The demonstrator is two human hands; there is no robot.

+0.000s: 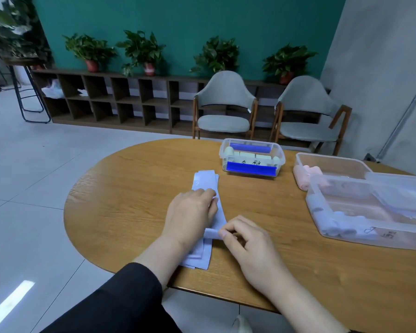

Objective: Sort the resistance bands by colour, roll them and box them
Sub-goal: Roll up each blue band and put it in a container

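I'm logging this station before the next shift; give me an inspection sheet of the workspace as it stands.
Surface: rounded wooden table, bare grain showing.
Job's things: pale lilac bands stacked flat; far box holds cream rolls and blue rolls; pink rolls in the box on the right; near box holds lilac rolls.
Clutter: nothing seen.
Hands: left hand rests flat on the bands; right hand pinches the started roll.
Cables: nothing seen.
Surroundings: two grey chairs, shelf unit, potted plants, tiled floor.
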